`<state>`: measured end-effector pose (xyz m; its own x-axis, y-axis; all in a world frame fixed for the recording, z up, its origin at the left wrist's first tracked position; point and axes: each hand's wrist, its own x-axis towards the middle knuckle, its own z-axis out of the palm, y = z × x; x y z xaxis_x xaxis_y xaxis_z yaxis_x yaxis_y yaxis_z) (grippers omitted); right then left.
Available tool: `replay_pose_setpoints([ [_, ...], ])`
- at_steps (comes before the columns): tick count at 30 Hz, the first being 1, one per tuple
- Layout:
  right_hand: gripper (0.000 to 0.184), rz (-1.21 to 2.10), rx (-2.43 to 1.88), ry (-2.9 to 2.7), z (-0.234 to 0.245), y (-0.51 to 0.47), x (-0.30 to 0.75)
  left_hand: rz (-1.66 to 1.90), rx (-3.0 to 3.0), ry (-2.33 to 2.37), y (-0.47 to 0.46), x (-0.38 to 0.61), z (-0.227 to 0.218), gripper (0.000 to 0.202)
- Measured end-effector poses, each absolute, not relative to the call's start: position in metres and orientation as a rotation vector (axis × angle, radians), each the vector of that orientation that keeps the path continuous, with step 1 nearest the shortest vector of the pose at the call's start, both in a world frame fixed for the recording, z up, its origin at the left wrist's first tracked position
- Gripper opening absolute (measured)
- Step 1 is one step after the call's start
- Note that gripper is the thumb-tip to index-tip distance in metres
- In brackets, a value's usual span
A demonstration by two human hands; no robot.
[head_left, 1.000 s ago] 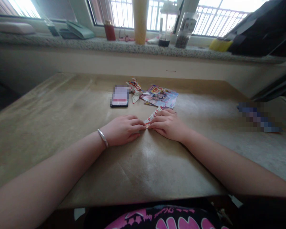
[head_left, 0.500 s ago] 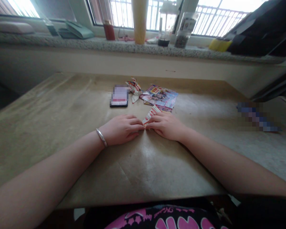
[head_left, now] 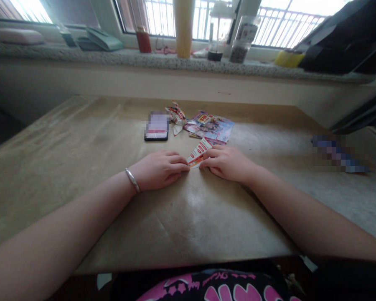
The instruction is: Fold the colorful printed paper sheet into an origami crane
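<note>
So the folded paper (head_left: 196, 153) is lying between the near and far table (head_left: 97, 133) edges, left hand (head_left: 159, 170) touching its near tip, right hand (head_left: 228, 164) its side, fingers half-curled (can't tell if they're pinching), probably handling light and crease-prone, so I'm favouring edge holds.

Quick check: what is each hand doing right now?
Left hand: fingers curled, fingertips at the near end of the folded paper; pinching or pressing can't be told.
Right hand: fingers curled at its right side; grip can't be told.
</note>
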<state>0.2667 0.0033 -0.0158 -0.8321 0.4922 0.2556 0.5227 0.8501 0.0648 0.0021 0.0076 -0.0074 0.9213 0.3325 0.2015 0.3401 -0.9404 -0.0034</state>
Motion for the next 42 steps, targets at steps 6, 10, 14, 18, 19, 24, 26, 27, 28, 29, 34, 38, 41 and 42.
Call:
replay_pose_setpoints([
  [6, 0.027, -0.21, -0.765, -2.809, -0.013, 0.004, 0.27, -0.337, -3.045, -0.524, 0.007, 0.002, -0.007, 0.028],
  [10, 0.028, -0.159, -0.752, -2.803, -0.013, 0.005, 0.272, -0.331, -3.07, -0.548, 0.008, 0.001, -0.007, 0.029],
  [14, 0.028, -0.12, -0.765, -2.798, -0.012, 0.006, 0.274, -0.33, -3.093, -0.561, 0.008, 0.0, -0.007, 0.03],
  [18, 0.028, -0.103, -0.795, -2.796, -0.011, 0.006, 0.277, -0.315, -3.107, -0.578, 0.009, 0.0, -0.007, 0.036],
  [19, 0.028, -0.099, -0.8, -2.797, -0.011, 0.006, 0.278, -0.309, -3.112, -0.577, 0.009, 0.0, -0.007, 0.036],
  [24, 0.031, -0.057, -0.808, -2.801, -0.01, 0.006, 0.282, -0.309, -3.13, -0.582, 0.009, -0.001, -0.006, 0.034],
  [26, 0.031, -0.043, -0.819, -2.796, -0.01, 0.006, 0.283, -0.309, -3.137, -0.593, 0.009, -0.001, -0.006, 0.035],
  [27, 0.031, -0.039, -0.827, -2.793, -0.009, 0.005, 0.283, -0.307, -3.139, -0.598, 0.009, -0.001, -0.006, 0.035],
  [28, 0.031, -0.039, -0.835, -2.789, -0.009, 0.005, 0.284, -0.305, -3.143, -0.602, 0.009, -0.001, -0.005, 0.035],
  [29, 0.031, -0.04, -0.842, -2.785, -0.008, 0.005, 0.285, -0.303, -3.146, -0.605, 0.009, -0.002, -0.005, 0.035],
  [34, 0.032, -0.03, -0.853, -2.765, -0.008, 0.005, 0.291, -0.313, -3.162, -0.615, 0.01, -0.003, -0.006, 0.035],
  [38, 0.034, 0.006, -0.895, -2.758, -0.008, 0.005, 0.294, -0.328, -3.169, -0.614, 0.01, -0.004, -0.006, 0.034],
  [41, 0.034, 0.013, -0.927, -2.739, -0.007, 0.004, 0.297, -0.333, -3.179, -0.609, 0.01, -0.005, -0.005, 0.034],
  [42, 0.034, 0.011, -0.935, -2.733, -0.007, 0.004, 0.298, -0.334, -3.183, -0.61, 0.01, -0.005, -0.005, 0.034],
])
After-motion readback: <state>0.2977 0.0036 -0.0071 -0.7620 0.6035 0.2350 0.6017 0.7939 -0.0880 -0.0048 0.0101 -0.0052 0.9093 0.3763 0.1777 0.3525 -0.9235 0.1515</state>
